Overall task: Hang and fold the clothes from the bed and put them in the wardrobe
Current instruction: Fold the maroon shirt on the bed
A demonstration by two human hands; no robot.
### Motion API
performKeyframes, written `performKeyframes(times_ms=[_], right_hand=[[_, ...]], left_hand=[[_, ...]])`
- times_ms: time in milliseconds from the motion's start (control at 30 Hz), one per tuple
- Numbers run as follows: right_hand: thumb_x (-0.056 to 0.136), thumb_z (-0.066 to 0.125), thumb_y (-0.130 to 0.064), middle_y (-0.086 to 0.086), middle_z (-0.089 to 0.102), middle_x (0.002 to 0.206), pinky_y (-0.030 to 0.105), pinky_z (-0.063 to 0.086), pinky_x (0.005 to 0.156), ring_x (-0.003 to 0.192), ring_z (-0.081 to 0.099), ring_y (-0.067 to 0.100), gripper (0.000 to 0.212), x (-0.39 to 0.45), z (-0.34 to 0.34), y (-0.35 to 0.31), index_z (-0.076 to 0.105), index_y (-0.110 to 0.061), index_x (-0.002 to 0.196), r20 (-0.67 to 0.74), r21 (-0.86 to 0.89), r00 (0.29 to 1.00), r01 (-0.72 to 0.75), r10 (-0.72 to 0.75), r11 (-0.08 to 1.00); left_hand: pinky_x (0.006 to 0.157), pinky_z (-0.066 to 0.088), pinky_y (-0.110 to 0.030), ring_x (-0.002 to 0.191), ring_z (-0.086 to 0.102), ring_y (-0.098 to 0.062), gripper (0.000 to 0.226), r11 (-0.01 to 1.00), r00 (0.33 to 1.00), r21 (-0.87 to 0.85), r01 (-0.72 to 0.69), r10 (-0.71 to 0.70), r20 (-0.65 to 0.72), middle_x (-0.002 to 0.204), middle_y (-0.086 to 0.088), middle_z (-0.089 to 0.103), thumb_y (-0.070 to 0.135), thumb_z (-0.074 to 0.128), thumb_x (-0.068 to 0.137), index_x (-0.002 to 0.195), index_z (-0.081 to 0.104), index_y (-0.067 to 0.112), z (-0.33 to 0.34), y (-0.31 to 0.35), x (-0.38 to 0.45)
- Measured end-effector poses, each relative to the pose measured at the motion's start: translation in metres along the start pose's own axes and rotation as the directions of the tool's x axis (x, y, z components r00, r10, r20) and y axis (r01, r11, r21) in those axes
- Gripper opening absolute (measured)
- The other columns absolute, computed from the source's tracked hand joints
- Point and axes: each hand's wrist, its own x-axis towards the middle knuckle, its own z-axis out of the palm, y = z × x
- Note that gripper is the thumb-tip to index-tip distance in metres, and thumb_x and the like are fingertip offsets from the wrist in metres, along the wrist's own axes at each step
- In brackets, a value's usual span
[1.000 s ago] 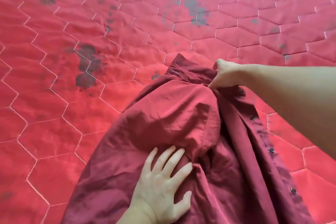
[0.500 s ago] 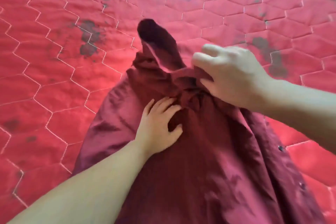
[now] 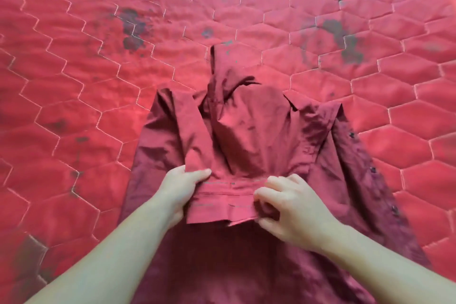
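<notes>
The fingers (image 3: 197, 173) of the left hand (image 3: 181, 189) were curled round the left end of a folded-over cuff (image 3: 219, 202), thumb on top of the cloth, while the right hand (image 3: 291, 207) pinched the cuff's right end, its fingertips bent down onto the fabric. That cuff belonged to a sleeve laid back across the middle of a dark red shirt (image 3: 249, 136), which lay spread on the bed (image 3: 74, 86) with its collar end pointing away from the person. The shirt's left side was folded inward along a straight edge, and along its right edge ran a row of dark buttons (image 3: 373, 170) (four or so could be made out, the rest blurred). The bed was covered in a red quilted cover stitched in hexagons, marked here and there with dark grey patches (image 3: 132, 29). Both bare forearms reached in from the lower edge of the view, the shirt's lower part running out of sight between them.
</notes>
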Motion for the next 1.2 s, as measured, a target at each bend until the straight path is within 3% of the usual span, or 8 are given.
performKeyframes(times_ms=[67, 167, 300, 600, 767, 867, 1033, 1200], right_hand=[[0.075, 0.071, -0.047, -0.012, 0.057, 0.085, 0.029, 0.045, 0.071, 0.079, 0.058, 0.009, 0.027, -0.01, 0.001, -0.002, 0.062, -0.025, 0.087, -0.094, 0.267, 0.936, -0.304, 0.339, 0.915], [0.077, 0.076, -0.046, -0.003, 0.059, 0.1, 0.027, 0.041, 0.08, 0.091, 0.056, 0.013, 0.039, -0.007, -0.003, 0.01, 0.058, -0.021, 0.101, -0.084, 0.541, 0.522, -0.691, 0.849, 0.479], [0.069, 0.077, -0.059, 0.001, 0.062, 0.102, 0.032, 0.047, 0.076, 0.084, 0.059, 0.017, 0.073, 0.01, -0.006, 0.04, 0.055, -0.013, 0.121, 0.222, 0.608, 0.237, -0.792, 0.946, 0.056], [0.083, 0.071, -0.005, 0.012, 0.07, 0.074, 0.038, 0.058, 0.061, 0.063, 0.065, 0.024, 0.005, -0.013, -0.03, 0.034, 0.07, -0.003, 0.088, 0.393, 0.853, 0.463, -0.507, 0.795, -0.126], [0.083, 0.074, -0.033, 0.005, 0.053, 0.039, 0.023, 0.046, 0.046, 0.031, 0.052, 0.017, 0.039, -0.025, -0.049, 0.03, 0.057, -0.004, 0.065, 0.613, 0.175, 0.292, -0.956, 0.734, 0.235], [0.074, 0.058, -0.075, 0.002, 0.056, 0.046, 0.026, 0.049, 0.056, 0.047, 0.059, 0.021, 0.068, 0.023, -0.072, 0.031, 0.051, -0.011, 0.053, 0.511, -0.283, 0.392, -0.764, 0.765, 0.58], [0.084, 0.058, -0.053, 0.003, 0.064, 0.08, 0.034, 0.047, 0.071, 0.086, 0.062, 0.03, 0.039, 0.155, -0.054, 0.013, 0.061, -0.016, 0.073, 0.006, 0.061, 0.786, -0.618, 0.619, 0.784], [0.081, 0.063, -0.051, 0.006, 0.062, 0.103, 0.035, 0.047, 0.084, 0.105, 0.058, 0.029, 0.047, 0.243, -0.02, 0.037, 0.055, -0.011, 0.104, 0.163, -0.01, 0.693, -0.711, 0.702, 0.704]], left_hand=[[0.072, 0.057, -0.033, 0.072, 0.068, -0.022, 0.018, 1.0, 0.998, 0.019, -0.019, 0.021, -0.067, 0.091, -0.013, 0.075, 0.004, 0.066, 0.087, 0.104, 0.07, -0.001, -0.001, -0.013, 0.0], [0.087, 0.053, -0.049, 0.077, 0.068, -0.024, 0.013, 0.998, 0.997, -0.005, 0.068, -0.068, -0.038, 0.086, -0.009, 0.076, 0.01, 0.065, 0.091, 0.102, 0.069, 0.004, -0.008, -0.03, -0.007], [0.071, 0.056, -0.036, 0.068, 0.067, -0.016, 0.011, 0.993, 0.997, -0.088, 0.078, -0.08, -0.017, 0.081, -0.003, 0.074, 0.014, 0.062, 0.094, 0.103, 0.067, 0.01, -0.014, -0.046, -0.007], [0.074, 0.058, -0.035, 0.07, 0.07, -0.016, 0.014, 0.968, 0.993, -0.25, 0.035, -0.005, 0.118, 0.091, -0.005, 0.075, 0.01, 0.06, 0.092, 0.103, 0.066, 0.014, -0.025, -0.048, -0.012], [0.055, 0.057, -0.027, 0.076, 0.065, -0.025, 0.021, 0.986, 0.992, 0.134, 0.102, -0.111, 0.063, 0.093, -0.016, 0.074, 0.007, 0.067, 0.089, 0.108, 0.064, 0.0, -0.032, -0.056, -0.012], [0.054, 0.056, -0.029, 0.072, 0.064, -0.024, 0.021, 0.983, 0.989, 0.131, 0.126, -0.135, 0.06, 0.084, -0.012, 0.074, 0.018, 0.071, 0.088, 0.102, 0.067, 0.003, -0.033, -0.053, -0.009], [0.049, 0.053, -0.028, 0.041, 0.053, -0.012, 0.019, 0.983, 0.99, 0.121, 0.137, -0.14, 0.019, 0.058, -0.003, 0.059, 0.024, 0.074, 0.085, 0.081, 0.063, 0.01, -0.029, -0.051, -0.005], [0.048, 0.053, -0.027, 0.045, 0.059, -0.016, 0.021, 0.983, 0.986, 0.101, 0.154, -0.158, 0.042, 0.064, -0.007, 0.064, 0.024, 0.074, 0.085, 0.087, 0.067, 0.005, -0.033, -0.05, -0.001]])
